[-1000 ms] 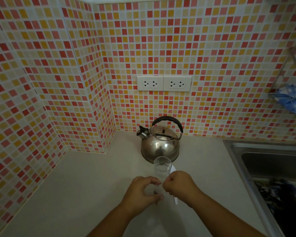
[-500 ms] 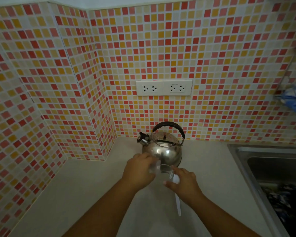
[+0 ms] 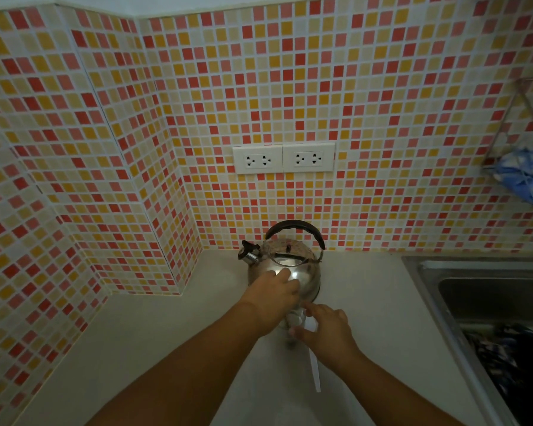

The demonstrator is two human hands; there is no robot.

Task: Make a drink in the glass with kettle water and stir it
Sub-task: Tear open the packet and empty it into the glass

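A steel kettle (image 3: pixel 302 272) with a black arched handle stands on the pale counter (image 3: pixel 154 348) against the tiled wall. In front of it stands a clear glass (image 3: pixel 294 321), mostly covered by my hands. My left hand (image 3: pixel 273 298) hovers palm down over the glass's mouth, its fingertips in front of the kettle's body. Anything it holds is hidden. My right hand (image 3: pixel 325 330) is at the right of the glass, with thumb and forefinger around its side. A white spoon (image 3: pixel 315 373) lies on the counter, its handle running out from under my right hand toward me.
A steel sink (image 3: pixel 486 290) with dark items inside fills the right side. Two white wall sockets (image 3: pixel 283 158) sit above the kettle. A wire rack with a blue cloth (image 3: pixel 526 176) hangs at the far right. The tiled wall forms a corner on the left.
Both hands were together in front of the glass, pinching something small. My left hand has moved forward over the glass's mouth, and my right hand has dropped beside the glass.
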